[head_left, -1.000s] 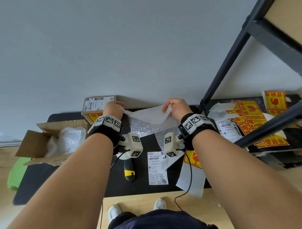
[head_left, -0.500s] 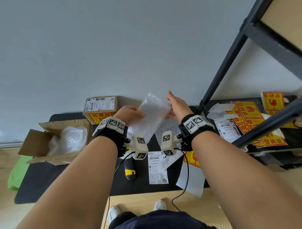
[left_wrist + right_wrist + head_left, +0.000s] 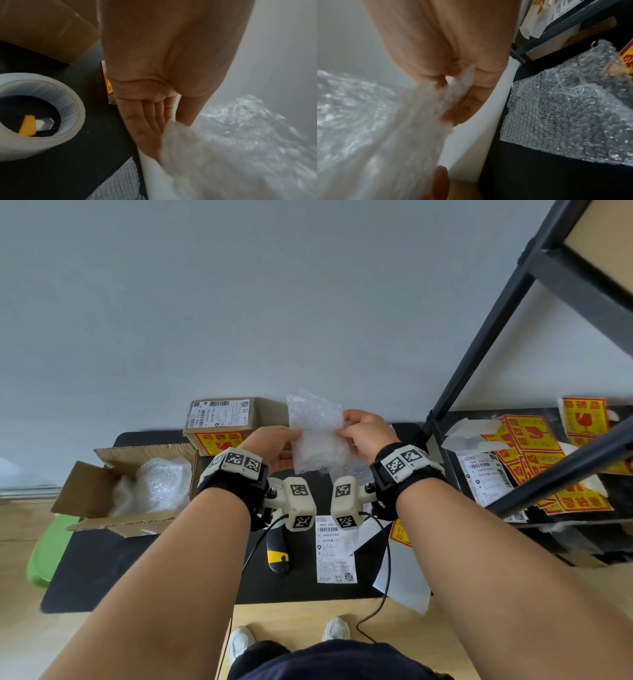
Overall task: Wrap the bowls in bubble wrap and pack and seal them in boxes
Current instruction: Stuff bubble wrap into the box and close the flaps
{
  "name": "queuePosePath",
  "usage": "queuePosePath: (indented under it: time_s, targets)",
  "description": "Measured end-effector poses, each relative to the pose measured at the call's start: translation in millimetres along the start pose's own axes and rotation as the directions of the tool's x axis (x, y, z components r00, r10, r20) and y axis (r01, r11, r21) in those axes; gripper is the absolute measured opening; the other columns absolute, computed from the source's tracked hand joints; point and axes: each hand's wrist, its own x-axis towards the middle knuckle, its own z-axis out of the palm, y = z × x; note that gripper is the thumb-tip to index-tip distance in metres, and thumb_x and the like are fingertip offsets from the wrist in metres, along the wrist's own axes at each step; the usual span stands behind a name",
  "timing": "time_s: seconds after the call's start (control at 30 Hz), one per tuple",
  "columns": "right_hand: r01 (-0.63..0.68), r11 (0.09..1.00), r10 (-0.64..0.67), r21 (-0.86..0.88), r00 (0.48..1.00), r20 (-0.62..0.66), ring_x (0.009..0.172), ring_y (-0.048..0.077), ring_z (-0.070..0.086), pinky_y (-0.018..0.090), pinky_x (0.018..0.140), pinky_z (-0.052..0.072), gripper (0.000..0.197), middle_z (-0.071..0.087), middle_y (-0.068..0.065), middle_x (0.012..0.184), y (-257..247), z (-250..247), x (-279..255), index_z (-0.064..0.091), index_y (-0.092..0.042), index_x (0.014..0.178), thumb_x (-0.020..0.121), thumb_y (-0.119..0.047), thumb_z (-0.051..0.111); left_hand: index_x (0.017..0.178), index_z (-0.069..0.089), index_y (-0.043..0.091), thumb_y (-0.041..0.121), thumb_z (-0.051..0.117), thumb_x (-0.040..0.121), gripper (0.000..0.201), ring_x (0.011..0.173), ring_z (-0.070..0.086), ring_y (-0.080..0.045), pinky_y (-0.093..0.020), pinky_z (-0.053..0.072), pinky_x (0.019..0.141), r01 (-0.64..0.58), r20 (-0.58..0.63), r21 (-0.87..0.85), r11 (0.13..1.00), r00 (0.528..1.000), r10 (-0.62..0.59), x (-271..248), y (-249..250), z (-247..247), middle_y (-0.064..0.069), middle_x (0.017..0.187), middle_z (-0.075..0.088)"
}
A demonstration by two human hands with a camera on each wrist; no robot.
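Standing at the near edge of the black table [image 3: 102, 570], the person has both arms stretched out over it, white shoes just showing at the bottom of the head view. Nearest on the tabletop there's a black-and-yellow box cutter [image 3: 278, 556], a printed shipping label [image 3: 335, 553] and a loose white sheet [image 3: 404, 587] hanging off the front edge. A roll of clear tape [image 3: 39, 116] sits close by the left wrist, with the cutter's blade visible through its hole.

Up above that, both hands hold a white bowl [image 3: 471, 142] half bundled in bubble wrap [image 3: 317, 436], lifted clear of the table. The left hand [image 3: 274, 445] has fingers laid along the bowl's smooth rim with the thumb pinching the wrap against it; the right hand [image 3: 368, 433] is curled round the opposite edge, pinching wrap too. The wrap is crinkly and see-through, and most of the bowl is buried under it, so its shape is hard to make out.

Off to the left, an open cardboard box [image 3: 89, 491] holds another bubble-wrapped lump, overhanging the table's edge. Behind it a sealed box [image 3: 219, 419] with a label and red-yellow sticker sits against the grey wall. More flat bubble wrap [image 3: 565, 119] lies right of the hands. On the right a black shelf frame [image 3: 479, 354] cuts across, with a heap of fragile stickers [image 3: 534, 440] on its shelf.
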Motion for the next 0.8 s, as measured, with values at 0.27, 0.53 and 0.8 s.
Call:
queuePosePath:
  time_s: [0.27, 0.53, 0.8]
  targets:
    - [0.083, 0.978, -0.087, -0.19, 0.996, -0.011, 0.062, 0.003, 0.043, 0.018, 0.055, 0.034, 0.051, 0.061, -0.011, 0.078, -14, 19, -14, 0.063, -0.021, 0.062, 0.078, 0.015, 0.03, 0.117, 0.057, 0.002, 0.053, 0.048, 0.094, 0.056, 0.091, 0.07, -0.033, -0.039, 0.057, 0.074, 0.137, 0.093, -0.102, 0.985, 0.987, -0.127, -12, 10, -22, -0.02, 0.107, 0.07]
    - [0.001, 1.0, -0.002, -0.019, 0.999, -0.036, 0.074, 0.02, 0.048, 0.032, 0.067, 0.039, 0.038, 0.062, 0.011, 0.083, -34, 50, -13, 0.065, -0.001, 0.113, 0.088, -0.01, 0.038, 0.11, 0.058, 0.0, -0.006, 0.062, 0.085, 0.026, 0.079, 0.071, -0.025, -0.03, 0.06, 0.066, 0.002, 0.012, -0.035, 0.999, 1.0, -0.002, -20, 12, -52, -0.016, 0.101, 0.069]
    - [-0.111, 0.986, 0.098, 0.122, 0.989, 0.113, 0.091, 0.023, 0.07, 0.04, 0.089, 0.056, 0.02, 0.072, 0.01, 0.104, -51, 116, -23, 0.066, -0.011, 0.105, 0.085, -0.009, 0.07, 0.119, 0.058, 0.002, -0.004, 0.062, 0.087, 0.033, 0.099, 0.066, -0.026, -0.035, 0.058, 0.08, -0.094, -0.025, 0.074, 0.993, 0.995, 0.096, -29, 22, -119, -0.015, 0.116, 0.065]
